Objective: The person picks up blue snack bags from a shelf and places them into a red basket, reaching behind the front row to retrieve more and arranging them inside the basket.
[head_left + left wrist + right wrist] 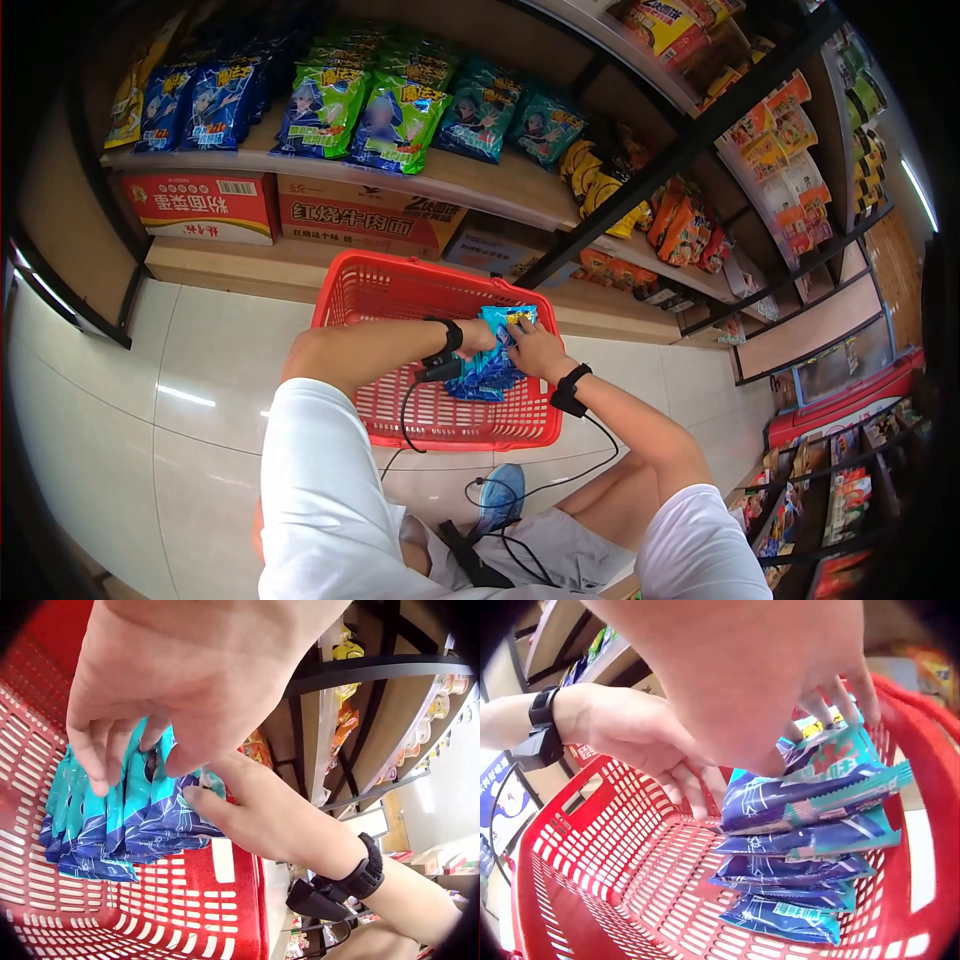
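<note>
Head view first: a person sits or crouches over a red basket (332, 280), both hands down inside it on a bunch of teal-and-blue packets (478, 378). These packets lie towards the basket's right end, and from the right wrist they show as a row of at least five, packed face to face.

The left hand (476, 337) is at the left side of the bunch, its fingers loosely bent; I can't make out any firm pinch. The right hand (538, 352) rests over the upper right of the bunch, fingers spread, its thumb touching a packet.

As for progress, I'd judge the bunch is in the basket and fairly well lined up, though both hands haven't let it be. Beyond the basket, similar teal bags (480, 110) sit on the shelf (262, 163), beside green ones (400, 120); whether any of those count as left over, I can't tell.
</note>
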Tool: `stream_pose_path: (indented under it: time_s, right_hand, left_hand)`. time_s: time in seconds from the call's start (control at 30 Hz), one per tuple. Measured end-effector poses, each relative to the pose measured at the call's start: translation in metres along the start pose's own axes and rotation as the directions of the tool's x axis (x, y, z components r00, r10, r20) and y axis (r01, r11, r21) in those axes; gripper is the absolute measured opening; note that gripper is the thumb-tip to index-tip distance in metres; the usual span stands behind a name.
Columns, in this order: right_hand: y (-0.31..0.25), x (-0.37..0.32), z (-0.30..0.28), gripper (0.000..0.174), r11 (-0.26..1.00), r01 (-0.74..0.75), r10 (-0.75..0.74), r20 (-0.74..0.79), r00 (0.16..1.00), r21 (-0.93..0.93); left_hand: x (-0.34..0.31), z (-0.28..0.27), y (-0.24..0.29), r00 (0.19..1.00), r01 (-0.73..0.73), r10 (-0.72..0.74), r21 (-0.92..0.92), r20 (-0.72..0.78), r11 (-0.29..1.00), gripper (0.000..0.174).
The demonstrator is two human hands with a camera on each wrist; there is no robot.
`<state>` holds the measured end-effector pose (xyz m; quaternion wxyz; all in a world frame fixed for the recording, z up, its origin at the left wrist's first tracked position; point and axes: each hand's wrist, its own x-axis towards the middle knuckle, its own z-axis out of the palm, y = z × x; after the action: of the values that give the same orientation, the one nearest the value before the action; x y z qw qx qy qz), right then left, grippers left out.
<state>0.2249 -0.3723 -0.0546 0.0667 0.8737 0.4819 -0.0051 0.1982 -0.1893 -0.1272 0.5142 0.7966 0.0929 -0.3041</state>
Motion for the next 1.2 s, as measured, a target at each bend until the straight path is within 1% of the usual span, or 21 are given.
stream_pose_path:
  time_s: [0.13, 0.23, 0.3, 0.37, 0.43, 0.47, 0.5, 0.53, 0.57, 0.6, 0.63, 0.67, 0.7, 0.73, 0.77, 0.8, 0.87, 0.9, 1.0, 1.03, 1.2]
  right_hand:
    - [-0.007, 0.005, -0.022, 0.055, 0.997, -0.059, 0.052, 0.131, 0.99, 0.051]
    - [-0.006, 0.007, -0.022, 0.057, 0.967, -0.108, 0.043, 0.269, 0.962, 0.231]
    - [0.0, 0.003, -0.002, 0.056, 0.982, -0.05, 0.015, 0.184, 0.983, 0.185]
    - [0.002, 0.002, 0.002, 0.052, 0.99, -0.013, -0.003, 0.113, 0.994, 0.142]
    - [-0.001, 0.014, -0.021, 0.05, 0.989, -0.023, -0.001, 0.157, 0.988, 0.148]
    - [-0.003, 0.022, -0.038, 0.05, 0.988, -0.024, -0.003, 0.179, 0.984, 0.152]
    - [-0.01, 0.027, -0.065, 0.039, 0.963, -0.001, -0.015, 0.055, 0.998, 0.27]
    - [-0.016, 0.035, -0.09, 0.034, 0.967, 0.001, 0.007, -0.03, 1.0, 0.254]
    - [-0.019, 0.044, -0.11, 0.029, 0.971, 0.0, 0.029, -0.117, 0.993, 0.238]
    - [-0.015, 0.054, -0.124, 0.021, 0.963, 0.034, 0.039, -0.264, 0.964, 0.268]
    - [-0.02, 0.063, -0.148, 0.016, 0.941, 0.079, 0.065, -0.407, 0.911, 0.328]
    - [-0.015, 0.074, -0.158, 0.016, 0.884, 0.122, 0.133, -0.492, 0.86, 0.451]
    - [0.0, 0.085, -0.166, 0.02, 0.877, 0.041, 0.192, -0.428, 0.883, 0.478]
    - [0.003, 0.096, -0.174, 0.024, 0.827, 0.102, 0.222, -0.487, 0.845, 0.553]
    - [0.009, 0.111, -0.177, 0.023, 0.813, 0.114, 0.262, -0.533, 0.805, 0.571]
    - [0.014, 0.127, -0.18, 0.025, 0.735, 0.13, 0.302, -0.493, 0.816, 0.665]
    - [0.016, 0.151, -0.188, 0.031, 0.437, 0.108, 0.387, -0.295, 0.874, 0.893]
    - [0.015, 0.163, -0.192, 0.034, 0.413, 0.107, 0.39, -0.282, 0.877, 0.904]
    - [0.004, 0.193, -0.2, 0.043, 0.338, 0.1, 0.413, -0.242, 0.878, 0.936]
    - [-0.002, 0.202, -0.2, 0.045, 0.315, 0.093, 0.425, -0.228, 0.876, 0.945]
    - [-0.029, 0.221, -0.202, 0.061, 0.1, 0.063, 0.514, -0.106, 0.851, 0.993]
  left_hand:
    - [-0.003, 0.006, -0.002, 1.0, -0.029, 0.028, -0.018, -0.013, 0.999, 0.042]
    - [-0.013, 0.005, 0.011, 1.0, 0.01, -0.01, 0.006, -0.001, 1.0, 0.048]
    - [-0.009, 0.009, 0.013, 0.998, 0.06, -0.06, -0.001, -0.004, 0.998, 0.054]
    - [-0.012, 0.008, 0.017, 1.0, -0.003, 0.003, 0.03, -0.011, 1.0, 0.056]
    - [-0.033, 0.001, 0.027, 0.994, -0.09, 0.091, 0.021, -0.064, 0.996, 0.054]
    - [-0.054, -0.01, 0.042, 0.987, -0.126, 0.139, 0.148, -0.081, 0.981, 0.05]
    - [-0.08, -0.028, 0.063, 0.978, -0.156, 0.187, 0.274, -0.09, 0.949, 0.046]
    - [-0.094, -0.046, 0.08, 0.969, -0.179, 0.232, 0.397, -0.089, 0.9, 0.043]
    - [-0.097, -0.064, 0.088, 0.921, -0.301, 0.367, 0.356, -0.134, 0.885, 0.042]
    - [-0.095, -0.082, 0.098, 0.851, -0.421, 0.492, 0.323, -0.183, 0.848, 0.04]
    - [-0.076, -0.106, 0.109, 0.727, -0.455, 0.619, 0.465, -0.299, 0.759, 0.035]
    - [-0.108, -0.129, 0.128, 0.76, -0.461, 0.558, 0.329, -0.334, 0.824, 0.042]
    - [-0.115, -0.149, 0.143, 0.686, -0.451, 0.548, 0.311, -0.479, 0.837, 0.046]
    - [-0.118, -0.166, 0.155, 0.596, -0.443, 0.522, 0.292, -0.611, 0.848, 0.049]
    - [-0.123, -0.183, 0.164, 0.574, -0.469, 0.51, 0.252, -0.641, 0.846, 0.054]
    - [-0.126, -0.196, 0.169, 0.549, -0.496, 0.495, 0.215, -0.673, 0.842, 0.058]
    - [-0.129, -0.211, 0.169, 0.406, -0.528, 0.481, 0.23, -0.777, 0.818, 0.066]
    - [-0.129, -0.223, 0.167, 0.48, -0.529, 0.432, 0.142, -0.763, 0.837, 0.073]
    - [-0.127, -0.239, 0.154, 0.432, -0.473, 0.321, 0.091, -0.843, 0.876, 0.072]
    - [-0.126, -0.242, 0.149, 0.366, -0.447, 0.237, 0.054, -0.9, 0.893, 0.072]
    - [-0.095, -0.271, 0.127, 0.363, -0.672, 0.224, -0.088, -0.904, 0.736, 0.056]
